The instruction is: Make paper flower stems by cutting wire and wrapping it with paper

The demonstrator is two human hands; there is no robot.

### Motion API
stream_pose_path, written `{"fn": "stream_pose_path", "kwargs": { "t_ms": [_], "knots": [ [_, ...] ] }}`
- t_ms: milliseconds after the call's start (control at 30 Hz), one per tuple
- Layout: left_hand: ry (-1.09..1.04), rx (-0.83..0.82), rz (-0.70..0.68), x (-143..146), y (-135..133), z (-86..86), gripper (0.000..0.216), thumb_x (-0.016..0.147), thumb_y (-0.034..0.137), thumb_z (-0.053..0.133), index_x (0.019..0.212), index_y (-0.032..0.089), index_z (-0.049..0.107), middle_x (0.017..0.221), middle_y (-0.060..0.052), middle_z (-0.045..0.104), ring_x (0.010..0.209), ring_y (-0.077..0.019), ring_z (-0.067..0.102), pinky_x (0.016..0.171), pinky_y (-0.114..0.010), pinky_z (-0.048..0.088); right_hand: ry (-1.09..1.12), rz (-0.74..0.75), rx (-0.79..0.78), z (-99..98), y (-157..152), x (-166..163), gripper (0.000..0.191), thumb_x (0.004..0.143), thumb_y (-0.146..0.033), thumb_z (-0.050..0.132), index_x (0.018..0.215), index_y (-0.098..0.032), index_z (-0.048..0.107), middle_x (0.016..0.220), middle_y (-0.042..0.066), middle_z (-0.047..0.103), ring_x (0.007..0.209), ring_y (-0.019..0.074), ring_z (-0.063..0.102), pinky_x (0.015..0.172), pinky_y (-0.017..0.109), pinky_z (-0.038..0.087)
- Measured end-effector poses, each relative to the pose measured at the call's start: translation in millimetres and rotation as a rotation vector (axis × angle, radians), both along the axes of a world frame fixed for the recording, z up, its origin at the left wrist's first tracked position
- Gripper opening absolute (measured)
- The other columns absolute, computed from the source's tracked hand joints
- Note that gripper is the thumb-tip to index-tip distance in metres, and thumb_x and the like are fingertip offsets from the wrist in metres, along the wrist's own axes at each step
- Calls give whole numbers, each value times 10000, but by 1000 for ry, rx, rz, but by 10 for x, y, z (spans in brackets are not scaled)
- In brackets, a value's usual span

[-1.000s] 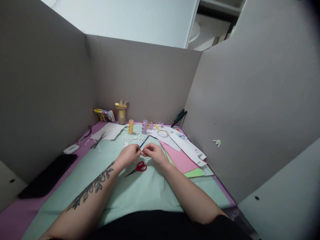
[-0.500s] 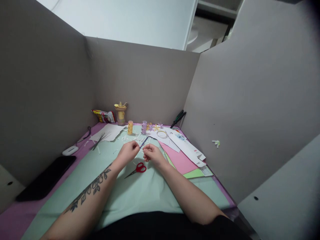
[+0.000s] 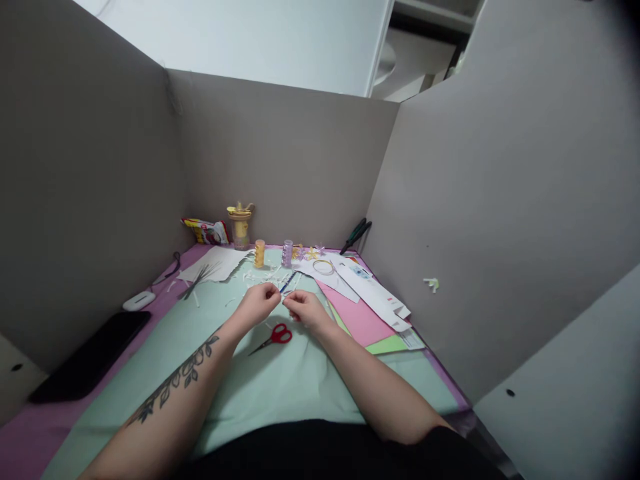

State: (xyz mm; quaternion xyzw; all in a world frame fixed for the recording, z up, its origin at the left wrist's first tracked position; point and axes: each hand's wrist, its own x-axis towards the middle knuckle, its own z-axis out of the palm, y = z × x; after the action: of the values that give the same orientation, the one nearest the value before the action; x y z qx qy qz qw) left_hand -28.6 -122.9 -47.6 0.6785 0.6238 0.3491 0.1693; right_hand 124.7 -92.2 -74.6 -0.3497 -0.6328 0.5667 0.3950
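Note:
My left hand (image 3: 259, 305) and my right hand (image 3: 306, 308) meet over the pale green sheet (image 3: 280, 380), fingertips pinched together on a small white paper strip (image 3: 283, 299). Both hands are closed in a pinch. Red-handled scissors (image 3: 276, 337) lie on the green sheet just below my hands. A thin blue stick (image 3: 289, 283) lies just beyond the fingertips among white paper scraps (image 3: 260, 275).
At the back stand a yellow spool (image 3: 259, 253), a lilac spool (image 3: 287, 253), a yellow cup (image 3: 240, 225) and a snack packet (image 3: 206, 231). Pink and white papers (image 3: 370, 297) lie right, a black phone (image 3: 90, 353) left. Grey partition walls enclose the desk.
My hands parted a little half a second ago and have come back together at the fingertips. The view shifted slightly.

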Motion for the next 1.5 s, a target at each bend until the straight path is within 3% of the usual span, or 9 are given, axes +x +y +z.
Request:
{"fn": "stream_pose_path", "kwargs": {
  "t_ms": [267, 633, 967, 1167, 1333, 1500],
  "knots": [
    [-37, -13, -6, 9, -19, 19, 196, 701, 305, 445, 673, 170, 584, 626, 10, 578, 619, -144, 508, 569, -236, 356, 22, -2, 54, -8, 13, 9, 161, 656, -316, 628, 628, -172, 563, 504, -59, 434, 440, 72, 349, 427, 208, 269],
    [-99, -33, -30, 20, -32, 44, 188, 694, 311, 463, 661, 165, 577, 613, 13, 545, 617, -142, 479, 574, -244, 341, -32, -41, 32, -55, 44, 5, 159, 648, -327, 618, 674, -176, 577, 605, -36, 502, 492, 81, 401, 453, 206, 310],
    [-220, -99, -138, 2, -34, 50, 207, 699, 342, 481, 701, 159, 577, 599, 32, 501, 578, -122, 443, 542, -224, 333, -30, -35, 71, -84, 96, 9, 104, 653, -282, 560, 685, -184, 547, 588, -50, 453, 505, 88, 388, 472, 209, 318],
    [-298, -219, -269, -12, -54, 47, 206, 710, 355, 498, 737, 165, 572, 572, 54, 447, 506, -91, 348, 494, -212, 262, -51, -56, 136, -119, 184, 30, 73, 648, -253, 536, 636, -181, 525, 571, -47, 450, 535, 102, 396, 529, 224, 330],
    [-205, -255, -366, 2, -95, 55, 182, 718, 328, 490, 733, 164, 567, 561, 53, 428, 513, -94, 354, 498, -214, 263, -60, -109, 228, -128, 268, 69, 86, 677, -248, 510, 629, -177, 517, 643, -22, 503, 640, 128, 463, 632, 247, 370],
    [75, -181, -419, 19, -95, 5, 163, 702, 241, 435, 695, 166, 579, 614, 22, 533, 574, -113, 453, 544, -214, 331, -99, -163, 345, -69, 250, 106, 94, 704, -222, 515, 620, -183, 497, 692, -15, 498, 714, 144, 470, 689, 262, 367]
  ]
}}
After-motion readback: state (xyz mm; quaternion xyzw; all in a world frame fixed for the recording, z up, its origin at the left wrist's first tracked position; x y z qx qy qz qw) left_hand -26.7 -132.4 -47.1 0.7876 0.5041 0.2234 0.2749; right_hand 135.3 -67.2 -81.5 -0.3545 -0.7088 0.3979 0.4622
